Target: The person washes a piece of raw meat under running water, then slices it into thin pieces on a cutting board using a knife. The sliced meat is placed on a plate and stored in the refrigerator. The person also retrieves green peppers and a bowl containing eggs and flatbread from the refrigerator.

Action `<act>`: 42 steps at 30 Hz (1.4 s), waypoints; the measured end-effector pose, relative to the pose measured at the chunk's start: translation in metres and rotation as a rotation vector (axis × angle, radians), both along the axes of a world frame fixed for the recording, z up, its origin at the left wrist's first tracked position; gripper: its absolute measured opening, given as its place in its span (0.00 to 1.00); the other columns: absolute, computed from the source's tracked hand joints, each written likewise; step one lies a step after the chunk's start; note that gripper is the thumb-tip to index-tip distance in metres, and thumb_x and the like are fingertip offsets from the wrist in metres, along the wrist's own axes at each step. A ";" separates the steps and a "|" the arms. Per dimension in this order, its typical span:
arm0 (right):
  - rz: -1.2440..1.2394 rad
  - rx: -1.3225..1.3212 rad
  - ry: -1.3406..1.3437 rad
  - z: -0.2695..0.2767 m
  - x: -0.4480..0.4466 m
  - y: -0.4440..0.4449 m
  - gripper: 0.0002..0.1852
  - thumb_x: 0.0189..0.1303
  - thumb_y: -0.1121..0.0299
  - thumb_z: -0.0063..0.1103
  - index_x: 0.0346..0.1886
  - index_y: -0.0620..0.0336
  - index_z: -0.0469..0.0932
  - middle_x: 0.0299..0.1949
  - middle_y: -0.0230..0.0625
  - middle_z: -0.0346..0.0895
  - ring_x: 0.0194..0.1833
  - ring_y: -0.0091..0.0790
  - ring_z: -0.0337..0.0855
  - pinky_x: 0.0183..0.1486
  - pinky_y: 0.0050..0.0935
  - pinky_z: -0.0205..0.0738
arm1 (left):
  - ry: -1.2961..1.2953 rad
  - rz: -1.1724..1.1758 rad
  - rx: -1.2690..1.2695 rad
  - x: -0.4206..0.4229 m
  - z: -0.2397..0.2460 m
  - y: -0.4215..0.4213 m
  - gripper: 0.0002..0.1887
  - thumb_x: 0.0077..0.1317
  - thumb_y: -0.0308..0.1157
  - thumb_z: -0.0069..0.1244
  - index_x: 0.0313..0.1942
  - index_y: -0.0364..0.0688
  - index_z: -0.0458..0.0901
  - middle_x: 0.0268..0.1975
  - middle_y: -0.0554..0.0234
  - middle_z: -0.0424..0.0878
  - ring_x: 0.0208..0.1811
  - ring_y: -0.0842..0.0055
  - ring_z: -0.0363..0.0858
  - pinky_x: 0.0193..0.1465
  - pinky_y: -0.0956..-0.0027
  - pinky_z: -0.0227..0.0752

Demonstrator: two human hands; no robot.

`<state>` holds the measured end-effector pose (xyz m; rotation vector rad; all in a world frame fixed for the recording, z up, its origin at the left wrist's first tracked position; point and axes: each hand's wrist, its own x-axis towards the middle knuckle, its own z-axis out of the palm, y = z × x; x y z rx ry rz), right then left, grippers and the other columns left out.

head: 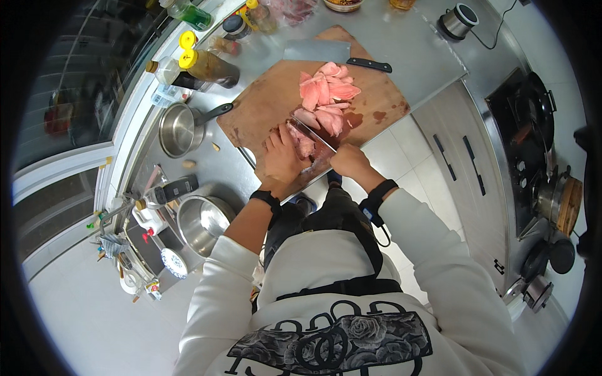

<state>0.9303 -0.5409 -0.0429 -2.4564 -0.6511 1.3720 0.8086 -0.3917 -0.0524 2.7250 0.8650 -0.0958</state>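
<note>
My left hand (282, 155) lies with spread fingers on a piece of raw meat (303, 144) near the front edge of a wooden cutting board (263, 101). In my right hand (350, 162) is a knife, its handle hidden by the fist; the blade (314, 133) slants up and left along the right side of the meat. Thin pink slices of raw meat (324, 89) lie in a loose heap just beyond the blade. A cleaver (317, 50) with a black handle rests flat across the far part of the board.
Left of the board stand a small saucepan (178, 130), a large steel pot (204, 225) and a sauce bottle with a yellow cap (214, 69). Farther back are a plastic bag (294, 9) and a steel appliance (458, 21). A stove with a black wok (531, 103) is at the right.
</note>
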 end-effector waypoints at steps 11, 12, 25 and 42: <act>0.056 -0.024 0.059 0.002 0.009 0.010 0.19 0.61 0.65 0.49 0.47 0.65 0.85 0.54 0.56 0.81 0.57 0.55 0.81 0.59 0.46 0.75 | 0.016 -0.008 -0.048 0.001 0.005 -0.003 0.59 0.39 0.42 0.72 0.68 0.31 0.54 0.63 0.35 0.66 0.64 0.42 0.67 0.68 0.46 0.63; 0.064 -0.027 0.053 0.001 0.010 0.009 0.19 0.61 0.65 0.49 0.46 0.65 0.86 0.54 0.56 0.81 0.57 0.55 0.81 0.59 0.46 0.75 | 0.022 -0.001 -0.056 0.004 0.008 -0.004 0.59 0.39 0.42 0.72 0.68 0.31 0.54 0.62 0.35 0.66 0.64 0.42 0.67 0.68 0.46 0.63; 0.078 0.007 -0.097 -0.004 0.006 0.003 0.17 0.56 0.65 0.53 0.42 0.65 0.86 0.49 0.54 0.83 0.53 0.55 0.84 0.56 0.46 0.77 | -0.027 -0.041 -0.023 -0.015 -0.006 0.007 0.60 0.44 0.46 0.72 0.71 0.32 0.51 0.66 0.36 0.65 0.65 0.44 0.67 0.68 0.49 0.65; -0.144 0.033 -0.072 0.036 -0.029 0.025 0.14 0.59 0.65 0.54 0.35 0.67 0.85 0.38 0.55 0.85 0.42 0.56 0.87 0.48 0.48 0.81 | -0.533 -0.180 -0.271 -0.003 -0.026 0.039 0.08 0.61 0.26 0.57 0.40 0.38 0.78 0.41 0.52 0.75 0.43 0.54 0.72 0.46 0.55 0.67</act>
